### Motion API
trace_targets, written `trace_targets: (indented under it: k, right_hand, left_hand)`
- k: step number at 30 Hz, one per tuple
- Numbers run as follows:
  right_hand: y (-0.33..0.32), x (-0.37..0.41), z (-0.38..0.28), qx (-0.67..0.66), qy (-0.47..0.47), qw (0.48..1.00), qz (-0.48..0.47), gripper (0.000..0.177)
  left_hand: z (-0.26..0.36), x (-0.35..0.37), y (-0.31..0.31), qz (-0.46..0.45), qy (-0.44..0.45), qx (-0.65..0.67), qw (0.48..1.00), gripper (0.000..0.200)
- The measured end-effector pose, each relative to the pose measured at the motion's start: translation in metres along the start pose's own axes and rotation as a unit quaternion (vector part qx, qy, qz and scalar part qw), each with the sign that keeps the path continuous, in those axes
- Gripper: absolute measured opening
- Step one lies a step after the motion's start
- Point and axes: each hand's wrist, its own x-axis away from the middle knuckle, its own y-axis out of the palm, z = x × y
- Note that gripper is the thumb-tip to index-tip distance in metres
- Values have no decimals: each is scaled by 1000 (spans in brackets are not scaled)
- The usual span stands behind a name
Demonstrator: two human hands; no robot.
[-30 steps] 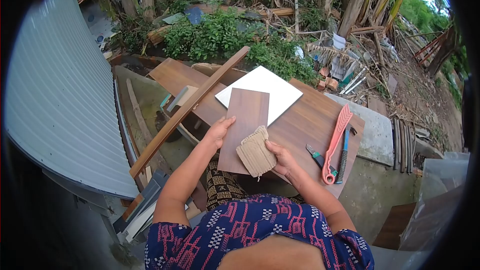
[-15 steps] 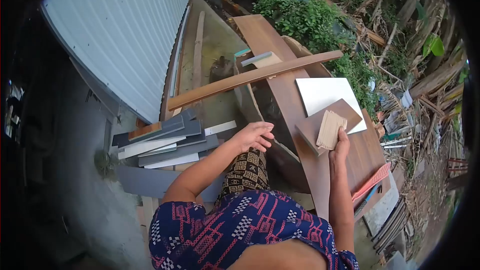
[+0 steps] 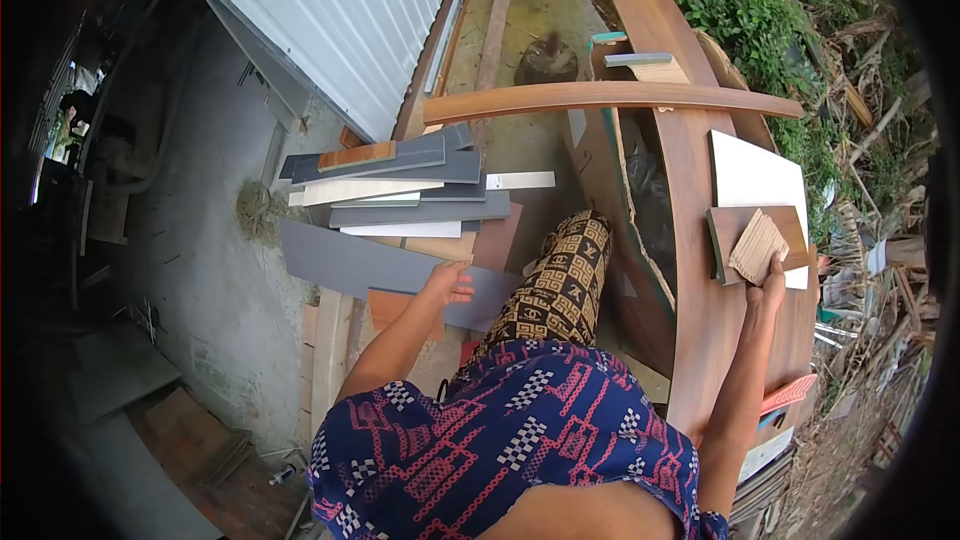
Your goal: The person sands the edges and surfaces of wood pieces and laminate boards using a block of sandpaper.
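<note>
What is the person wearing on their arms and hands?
Both arms are bare below the short sleeves. These belong to a dark blue top with a red line pattern and small white checks. The left hand and right hand wear no gloves, and I see no watch, bracelet or ring.

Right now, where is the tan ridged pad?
The tan ridged pad is on the right of the head view, held by the right hand against the small brown board on the wooden table, next to the white panel.
</note>
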Motion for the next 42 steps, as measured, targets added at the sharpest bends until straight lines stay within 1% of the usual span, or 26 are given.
trace_targets:
  k: [2,5,7,8,10,13,16,20,22,24,25,26,27,28,29,30,31,32,34,35,36,37,39,42]
  right_hand:
    - [-16,-15,-4,24,17,1000,-8,39]
    - [-5,7,-19,79,17,997,1,39]
    - [-14,0,-19,71,22,997,-14,39]
    - [-16,1,-20,71,23,997,-14,39]
    - [-22,-1,-20,66,19,997,-18,40]
    - [-28,-4,-20,83,5,996,-31,40]
    - [-25,15,-23,79,-9,997,-9,40]
    - [-50,18,-25,59,-34,996,-57,40]
    - [-49,41,-31,66,-53,994,-68,40]
    - [-48,71,-32,73,-83,993,-37,36]
    - [-60,76,-29,102,-98,990,-28,36]
    - [-47,102,-30,135,-139,981,-3,33]
    - [-38,130,-35,191,-154,969,-4,29]
    - [-31,145,-31,205,-167,964,26,24]
    - [-35,157,-28,240,-178,954,-2,24]
    - [-46,160,-20,361,-208,908,25,24]
    - [-53,165,-9,429,-287,856,11,21]
    - [-49,178,-1,499,-345,794,42,18]
    - [-53,191,16,553,-434,711,14,20]
    - [-58,193,34,572,-390,722,5,22]
    - [-64,194,45,577,-384,720,-27,24]
    - [-69,193,63,577,-374,726,-18,24]
    - [-65,197,80,601,-427,675,32,25]
    - [-45,207,96,586,-414,696,-12,24]
  left_hand:
    - [-26,-13,-22,43,-25,-19,999,49]
    - [-52,-16,-45,113,-65,-75,989,45]
    - [-63,-14,-56,151,-98,-116,977,45]
    - [-65,-14,-60,154,-101,-131,974,44]
    - [-68,-18,-64,156,-108,-164,968,43]
    - [-67,-30,-61,144,-63,-126,979,40]
    - [-53,-39,-47,121,-28,-143,982,37]
    - [-43,-52,-28,83,8,-163,983,37]
    - [-38,-50,-18,60,19,-181,981,37]
    - [-44,-66,-19,46,18,-181,982,36]
    - [-42,-60,-15,53,15,-181,982,37]
    - [-46,-68,-17,48,9,-181,982,35]
    - [-45,-66,-16,40,10,-202,978,34]
    - [-44,-65,-15,32,9,-219,975,34]
    - [-45,-68,-15,27,1,-234,972,33]
    - [-47,-72,-17,26,-5,-247,969,33]
    - [-50,-81,-21,3,1,-250,968,32]
    - [-50,-86,-20,-20,7,-251,968,32]
    - [-50,-88,-17,-7,6,-268,963,24]
    - [-45,-92,-14,-25,2,-267,963,20]
    - [-39,-97,-12,-41,-3,-263,964,17]
    - [-32,-99,-11,-44,-2,-271,962,17]
    - [-20,-101,-4,-47,5,-291,955,17]
    - [-9,-103,5,-50,14,-319,946,18]
